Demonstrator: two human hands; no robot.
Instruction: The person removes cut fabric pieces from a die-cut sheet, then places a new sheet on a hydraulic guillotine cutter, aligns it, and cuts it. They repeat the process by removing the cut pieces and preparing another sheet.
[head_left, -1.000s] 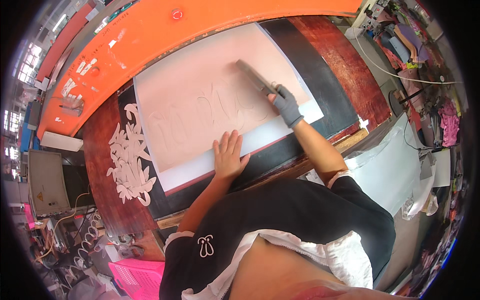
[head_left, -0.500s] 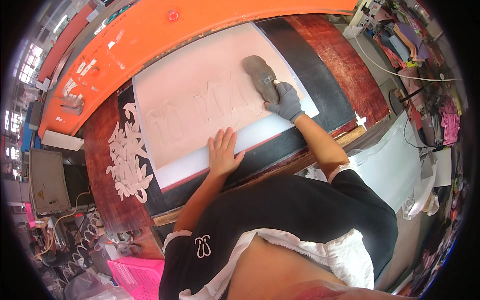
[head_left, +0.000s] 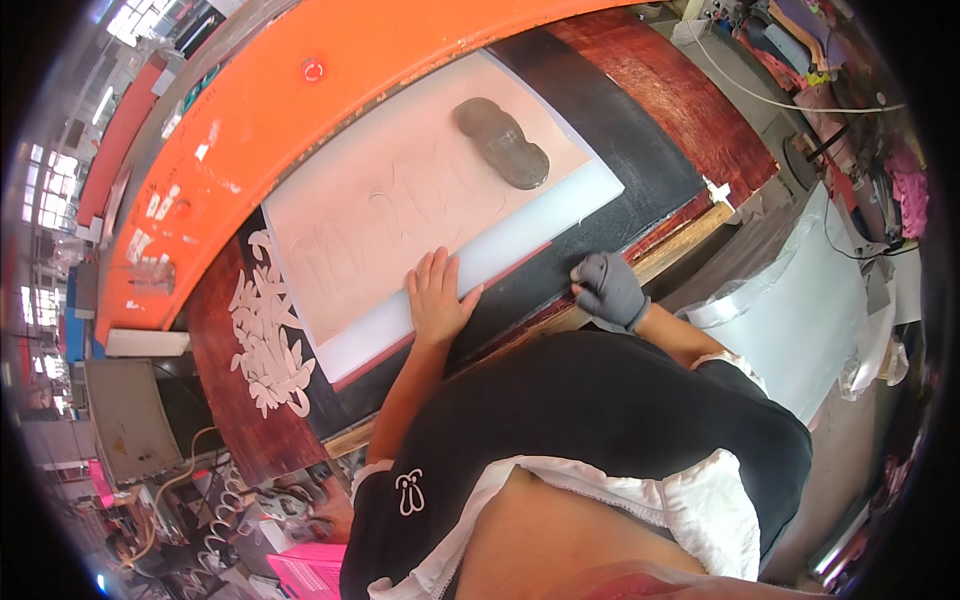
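My bare left hand (head_left: 437, 298) lies flat with its fingers stretched out, on the white board (head_left: 515, 235) and the front edge of the pale pink sheet (head_left: 345, 230). Curved cut lines run across the sheet. A dark grey-brown, lobed block (head_left: 502, 143), which looks like a cutting die, rests on the sheet's right part with no hand touching it. In a grey glove with bare fingertips, my right hand (head_left: 610, 290) is at the table's front edge, apart from the block. Its fingers are curled in, and I see nothing in them.
A wide orange machine beam (head_left: 235, 125) with a red button (head_left: 313, 70) spans the table's far side. Pale cut pieces (head_left: 268, 345) are heaped at the left. Clear plastic sheeting (head_left: 780, 310) lies to the right, and a pink basket (head_left: 308, 572) stands at lower left.
My right hand has let go of the dark block and drawn back toward me to the table's front edge. My left hand stays on the white board. The whole view has shifted slightly.
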